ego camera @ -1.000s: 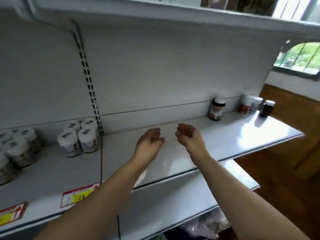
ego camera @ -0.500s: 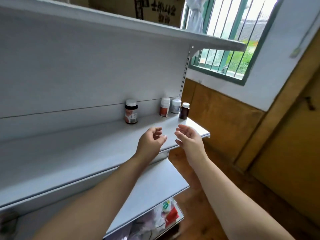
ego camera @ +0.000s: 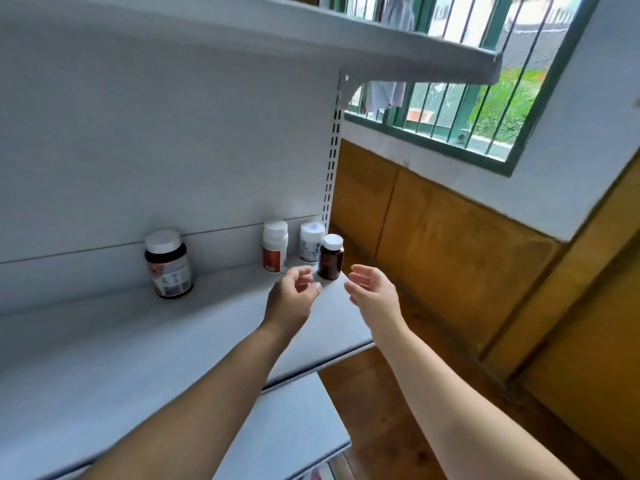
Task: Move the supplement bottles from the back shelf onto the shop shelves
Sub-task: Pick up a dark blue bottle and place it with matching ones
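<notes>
1. Both hands are empty. The left hand [ego camera: 294,297] and right hand [ego camera: 372,292] hover with fingers loosely curled and parted, just short of the small brown bottle [ego camera: 330,259].
2. That bottle stands at the open end of the shelf [ego camera: 138,341], so a clumsy reach could knock it to the floor.
3. The red-label bottle [ego camera: 275,249] and a white bottle [ego camera: 311,242] stand close behind it, where knuckles could topple them.
4. The shelf is smooth and painted, so round, slick-walled bottles would slide easily.
5. The large dark jar [ego camera: 168,266] stands well apart to the left; its label is too blurred to read.
</notes>
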A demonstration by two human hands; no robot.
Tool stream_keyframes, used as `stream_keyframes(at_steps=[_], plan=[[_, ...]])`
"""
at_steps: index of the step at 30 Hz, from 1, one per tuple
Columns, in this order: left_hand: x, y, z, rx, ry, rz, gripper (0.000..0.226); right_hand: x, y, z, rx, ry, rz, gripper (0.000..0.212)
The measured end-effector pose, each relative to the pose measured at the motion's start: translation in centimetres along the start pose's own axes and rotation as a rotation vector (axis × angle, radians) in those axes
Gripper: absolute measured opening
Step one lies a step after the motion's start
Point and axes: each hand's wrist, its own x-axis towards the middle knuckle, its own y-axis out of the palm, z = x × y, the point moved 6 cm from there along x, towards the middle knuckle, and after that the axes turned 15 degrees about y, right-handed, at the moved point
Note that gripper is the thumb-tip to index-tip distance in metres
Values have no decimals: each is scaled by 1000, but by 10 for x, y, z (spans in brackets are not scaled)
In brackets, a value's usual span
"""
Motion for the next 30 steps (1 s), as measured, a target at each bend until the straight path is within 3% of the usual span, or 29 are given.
stream_keyframes(at_steps=[7, 15, 19, 23, 27, 30], plan=[[39, 33, 30, 46, -133, -144, 37, 78, -5, -15, -22, 97, 136, 60], [70, 61, 37, 129, -179, -265, 52, 132, 13, -4, -159, 59, 439, 76], [79, 75, 48, 163, -171, -216, 65, 136, 30, 3, -175, -19, 559, 70], [87, 78, 57, 118, -160, -224, 76, 141, 37, 3, -92, -10, 573, 57], [80, 73, 44, 57, -110, -237, 69, 136, 31, 7, -32, 4, 557, 48], [69, 64, 31, 162, -8, -268, 67, 119, 31, 15, 8, 0, 544, 42]])
